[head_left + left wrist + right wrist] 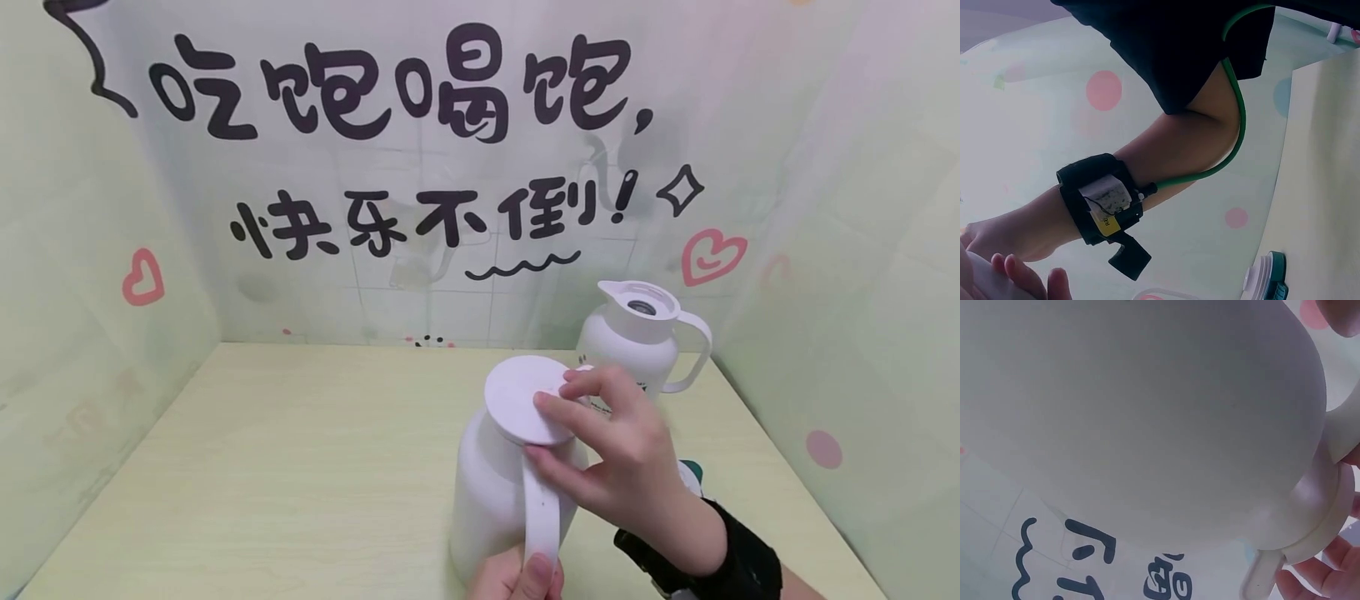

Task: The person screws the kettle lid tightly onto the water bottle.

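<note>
A white jug stands upright on the pale tabletop, near the front edge and right of centre. A round white lid sits on its mouth. The jug's handle faces the near side.

The right hand comes in from the near right, its wrist in a black strap. Its fingers curl over the right rim of the lid and grip it, fingertips on the top face, thumb against the lid's edge near the top of the handle. The right wrist view shows the jug's rounded body close up, with fingertips under the lid's rim.

The left hand shows only in part at the bottom edge of the head view. Its thumb presses on the lower part of the handle and the fingers wrap round it, so the hand is gripping the handle.

A second white jug stands further back and to the right, near the far right corner, well apart from the first. It has no lid on; its open neck shows a dark hole. Its handle points right.

In the left wrist view, a white and green object lies on the tabletop behind the right forearm; I cannot tell what it is.

Pale panels with black lettering and pink hearts enclose the tabletop on the left, far and right sides.
</note>
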Motion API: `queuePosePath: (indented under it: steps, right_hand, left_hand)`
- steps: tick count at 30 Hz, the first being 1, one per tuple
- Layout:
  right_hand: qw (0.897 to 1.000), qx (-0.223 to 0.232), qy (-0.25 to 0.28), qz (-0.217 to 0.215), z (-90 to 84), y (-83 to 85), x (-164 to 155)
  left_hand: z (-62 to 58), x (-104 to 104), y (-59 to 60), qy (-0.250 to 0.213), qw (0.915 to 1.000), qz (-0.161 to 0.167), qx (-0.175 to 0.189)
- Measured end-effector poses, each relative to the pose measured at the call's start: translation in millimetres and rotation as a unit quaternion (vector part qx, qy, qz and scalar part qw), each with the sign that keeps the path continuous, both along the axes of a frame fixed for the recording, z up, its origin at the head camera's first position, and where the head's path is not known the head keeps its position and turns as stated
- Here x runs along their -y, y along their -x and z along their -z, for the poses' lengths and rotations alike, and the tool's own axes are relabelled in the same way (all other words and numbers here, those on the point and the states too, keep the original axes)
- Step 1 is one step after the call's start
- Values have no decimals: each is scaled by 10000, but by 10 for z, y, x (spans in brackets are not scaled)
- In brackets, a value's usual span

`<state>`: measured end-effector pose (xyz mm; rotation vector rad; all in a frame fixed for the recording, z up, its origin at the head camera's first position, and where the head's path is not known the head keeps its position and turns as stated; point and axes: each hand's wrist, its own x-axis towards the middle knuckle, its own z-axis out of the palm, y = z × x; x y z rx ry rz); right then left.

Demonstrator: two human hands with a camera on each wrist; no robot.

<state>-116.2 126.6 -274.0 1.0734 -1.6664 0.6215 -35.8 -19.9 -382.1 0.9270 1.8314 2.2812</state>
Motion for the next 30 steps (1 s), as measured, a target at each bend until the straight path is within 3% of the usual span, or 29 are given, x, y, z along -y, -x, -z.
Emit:
queuePosePath:
  steps: [6,10,13,16,21,26,30]
  right_hand:
    - [9986,153,-456,217,-143,-38,-21]
    - [9912,787,-1060,79,-298,-18,-113]
    - [9764,1432,-1612,-129,-446,40,-211]
    - [9502,2135,-2219,-475,-603,130,-297]
    - [8861,3183,-3234,-942,-830,285,-336]
    - [8242,3859,-4039,-933,-1025,383,-285]
    - [7877,4159,-4477,-786,-1148,424,-210]
  left_hand:
    - [10,-13,4,-59,9998,-86,-170]
    - [1,-10,3,-65,9999,-1,-76]
    - [-7,-6,-3,-134,9998,120,129]
    - [-7,-5,-8,-225,9988,229,377]
    - [-10,0,-21,-286,9966,314,703]
    - [-8,-1,-25,-288,9963,322,738]
    - [-1,3,-26,-242,9957,334,833]
